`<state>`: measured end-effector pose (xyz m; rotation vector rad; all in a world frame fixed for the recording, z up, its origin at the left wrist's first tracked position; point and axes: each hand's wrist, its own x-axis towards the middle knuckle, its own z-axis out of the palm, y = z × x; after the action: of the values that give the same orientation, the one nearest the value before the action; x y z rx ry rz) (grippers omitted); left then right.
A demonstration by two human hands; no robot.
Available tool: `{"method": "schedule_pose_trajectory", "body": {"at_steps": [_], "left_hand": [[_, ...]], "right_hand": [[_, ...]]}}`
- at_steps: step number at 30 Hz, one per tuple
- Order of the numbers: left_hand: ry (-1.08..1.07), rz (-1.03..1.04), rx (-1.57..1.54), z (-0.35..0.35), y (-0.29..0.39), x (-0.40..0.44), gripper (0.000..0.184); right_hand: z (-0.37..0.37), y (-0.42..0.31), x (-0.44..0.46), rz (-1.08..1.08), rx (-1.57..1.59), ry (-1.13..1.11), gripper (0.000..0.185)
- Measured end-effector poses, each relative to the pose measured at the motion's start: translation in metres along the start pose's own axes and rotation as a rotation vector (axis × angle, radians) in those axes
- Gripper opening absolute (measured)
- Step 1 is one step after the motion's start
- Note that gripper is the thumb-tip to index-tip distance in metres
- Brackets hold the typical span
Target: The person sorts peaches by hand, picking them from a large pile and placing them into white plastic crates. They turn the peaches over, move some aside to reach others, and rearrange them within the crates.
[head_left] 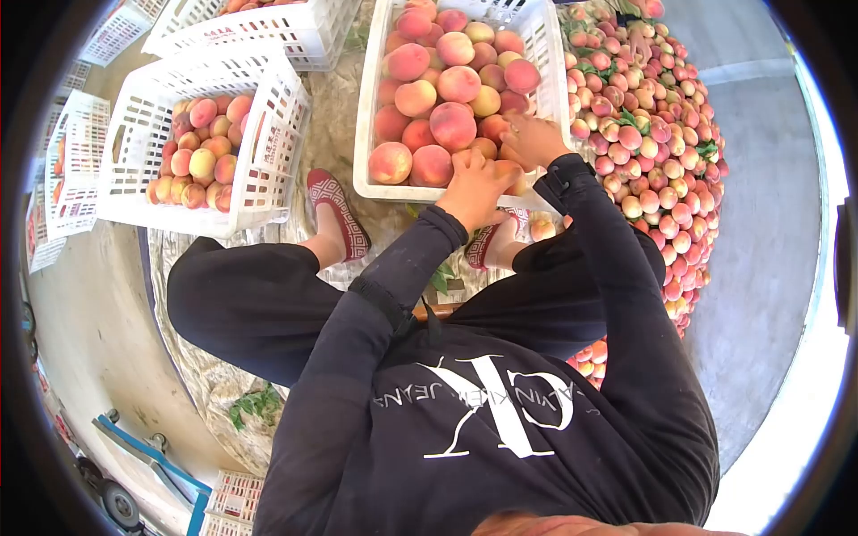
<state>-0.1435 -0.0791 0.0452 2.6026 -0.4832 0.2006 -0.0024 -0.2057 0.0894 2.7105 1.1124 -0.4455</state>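
A white plastic crate [365,134] full of red and yellow peaches [452,126] stands in front of me. My left hand [475,189] reaches over the near rim, its fingers curled on peaches at the crate's near right part. Beside it, my right hand [534,141] lies over peaches by the right wall, fingers bent. A peach [509,176] shows between the two hands, partly covered by them. Whether either hand grips a peach firmly is hard to make out. Black sleeves cover both arms.
To the right lies a large heap of peaches [661,170], with another person's hand [639,40] at its far end. A half-filled white crate [116,170] stands at the left, more crates behind and beside it. A blue-framed cart [152,456] is at the lower left.
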Motion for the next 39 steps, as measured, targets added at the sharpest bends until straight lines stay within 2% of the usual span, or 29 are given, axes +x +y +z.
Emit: {"method": "schedule_pose_trajectory", "body": {"at_steps": [1, 2, 3, 5, 6, 7, 9, 11, 12, 14, 15, 17, 18, 19, 21, 23, 26, 28, 31, 32, 34, 35, 37, 39], "left_hand": [[0.004, -0.004, 0.004, 0.0, 0.001, 0.0, 0.078], [-0.026, -0.025, 0.007, -0.001, 0.003, 0.0, 0.077], [-0.057, -0.046, 0.01, -0.002, 0.003, 0.002, 0.077], [-0.049, -0.03, 0.008, 0.005, -0.001, 0.003, 0.069], [-0.013, -0.021, 0.017, 0.003, 0.001, 0.002, 0.064], [0.019, -0.016, 0.025, 0.002, 0.001, 0.002, 0.06], [0.008, -0.048, 0.023, 0.006, 0.0, 0.001, 0.054], [-0.066, -0.031, 0.045, 0.001, 0.002, 0.0, 0.054], [0.011, -0.038, 0.099, 0.001, 0.004, -0.001, 0.06], [0.0, -0.053, 0.081, -0.001, 0.005, 0.0, 0.064], [-0.015, -0.072, 0.057, -0.003, 0.006, 0.001, 0.069], [-0.018, -0.072, 0.047, -0.003, 0.004, 0.003, 0.072], [-0.033, -0.06, 0.038, -0.001, 0.004, 0.003, 0.074], [-0.037, -0.051, 0.026, 0.001, 0.005, 0.001, 0.074], [0.019, -0.019, 0.015, 0.002, 0.001, 0.0, 0.072], [-0.014, -0.01, 0.006, 0.001, 0.001, 0.001, 0.072], [0.024, -0.007, -0.002, 0.003, 0.001, -0.001, 0.073], [-0.019, -0.021, 0.017, 0.002, 0.002, 0.0, 0.074], [0.013, -0.043, 0.009, -0.001, 0.003, 0.0, 0.076], [0.012, -0.039, 0.011, -0.003, 0.004, 0.0, 0.076], [0.07, -0.038, -0.038, -0.006, 0.004, 0.001, 0.078], [0.075, -0.046, -0.039, -0.005, 0.003, 0.001, 0.078], [0.041, -0.027, -0.006, -0.001, 0.003, 0.0, 0.074], [0.042, -0.031, -0.035, 0.003, 0.002, 0.0, 0.072]], "right_hand": [[-0.006, -0.004, 0.001, 0.016, 0.157, 0.12, 0.028], [0.003, 0.004, 0.012, -0.093, 0.359, 0.12, 0.038], [0.002, 0.0, 0.021, -0.096, 0.359, 0.126, 0.038], [-0.001, -0.019, 0.041, -0.054, 0.829, -0.064, 0.057], [-0.002, -0.025, 0.048, -0.119, 0.752, -0.075, 0.078], [-0.002, -0.034, 0.057, -0.133, 0.752, -0.079, 0.078], [0.001, -0.049, 0.07, -0.015, 0.558, -0.218, 0.089], [0.003, -0.049, 0.072, -0.059, 0.657, -0.191, 0.086], [0.003, -0.044, 0.069, -0.085, 0.755, -0.157, 0.085], [-0.003, -0.028, 0.063, -0.152, 0.933, -0.162, 0.081], [-0.007, -0.024, 0.052, -0.154, 0.926, -0.164, 0.081], [-0.017, -0.017, 0.028, -0.11, 1.365, -0.118, 0.073], [-0.017, -0.008, 0.022, -0.116, 1.428, -0.144, 0.074], [-0.014, 0.002, 0.018, -0.1, 1.429, -0.142, 0.074], [-0.004, 0.025, 0.023, -0.128, 1.264, -0.301, 0.079], [0.002, 0.034, 0.027, -0.061, 1.2, -0.342, 0.082], [-0.003, 0.01, 0.029, -0.116, 1.12, -0.277, 0.079], [0.0, -0.009, 0.033, -0.048, 0.935, -0.124, 0.077], [0.011, -0.013, 0.044, -0.038, 0.854, -0.097, 0.076], [0.015, -0.011, 0.043, -0.035, 0.856, -0.093, 0.076], [0.012, -0.01, 0.038, -0.112, 0.862, 0.078, 0.08], [0.012, -0.009, 0.034, -0.118, 0.857, 0.073, 0.08], [0.001, -0.008, 0.019, -0.172, 0.92, 0.243, 0.078], [-0.004, -0.003, 0.012, -0.177, 0.919, 0.251, 0.071]]}}
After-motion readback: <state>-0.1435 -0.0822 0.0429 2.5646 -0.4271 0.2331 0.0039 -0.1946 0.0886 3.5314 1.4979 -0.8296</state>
